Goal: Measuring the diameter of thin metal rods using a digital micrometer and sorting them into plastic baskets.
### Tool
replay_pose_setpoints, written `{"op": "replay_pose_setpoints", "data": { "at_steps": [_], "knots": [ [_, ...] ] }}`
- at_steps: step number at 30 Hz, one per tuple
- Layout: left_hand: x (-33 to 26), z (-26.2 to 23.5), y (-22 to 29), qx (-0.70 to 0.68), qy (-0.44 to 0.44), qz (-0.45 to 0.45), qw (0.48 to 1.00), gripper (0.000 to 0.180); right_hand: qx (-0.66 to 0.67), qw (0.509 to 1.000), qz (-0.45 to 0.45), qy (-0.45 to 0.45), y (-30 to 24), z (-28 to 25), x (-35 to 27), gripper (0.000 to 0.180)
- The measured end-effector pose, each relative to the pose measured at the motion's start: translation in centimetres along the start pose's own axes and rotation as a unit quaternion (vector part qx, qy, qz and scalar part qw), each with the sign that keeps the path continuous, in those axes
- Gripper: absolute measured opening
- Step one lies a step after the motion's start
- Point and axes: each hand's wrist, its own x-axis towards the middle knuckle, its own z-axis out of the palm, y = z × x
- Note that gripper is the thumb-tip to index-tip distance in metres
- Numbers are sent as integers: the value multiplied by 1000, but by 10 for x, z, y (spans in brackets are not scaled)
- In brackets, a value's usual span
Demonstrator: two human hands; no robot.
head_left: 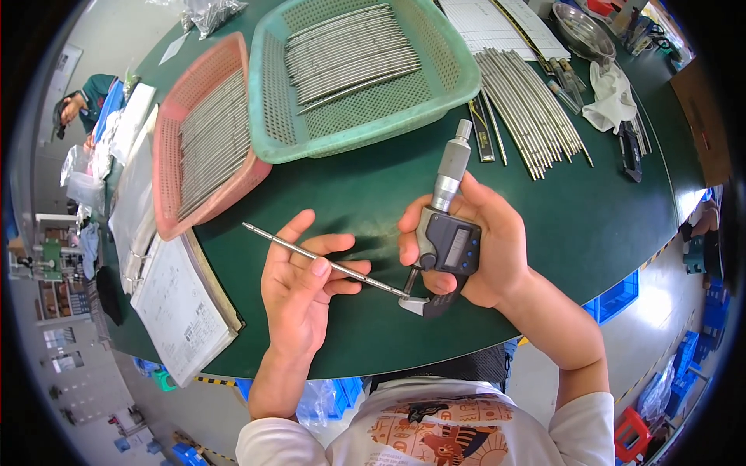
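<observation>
My left hand [299,287] pinches a thin steel rod [280,242] between thumb and fingers, holding it nearly level above the green table [373,186]. The rod's right end sits in the jaws of a digital micrometer [444,241], grey with a dark display body and a metal thimble pointing up. My right hand [486,248] wraps around the micrometer's frame, thumb on its left side.
A green perforated basket [435,93] and a pink one [167,179] hold several rods. More loose rods [528,109] lie at the right beside a white cloth [614,97] and a metal bowl [583,31]. An open binder with papers [183,303] lies at the left edge. A person sits far left.
</observation>
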Motion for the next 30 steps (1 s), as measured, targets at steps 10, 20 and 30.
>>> {"op": "replay_pose_setpoints", "data": {
  "at_steps": [10, 20, 30],
  "knots": [
    [1, 1, -1, 8, 1, 7, 1000, 46, 11, 1000, -7, -5, 1, -2, 0, 60],
    [0, 2, -1, -7, -6, 5, 1000, 46, -7, 1000, -20, -2, 2, 0, -2, 57],
    [5, -3, -7, -11, 19, -11, 1000, 41, -39, 999, -22, 10, -1, 0, 1, 57]
  ]
}}
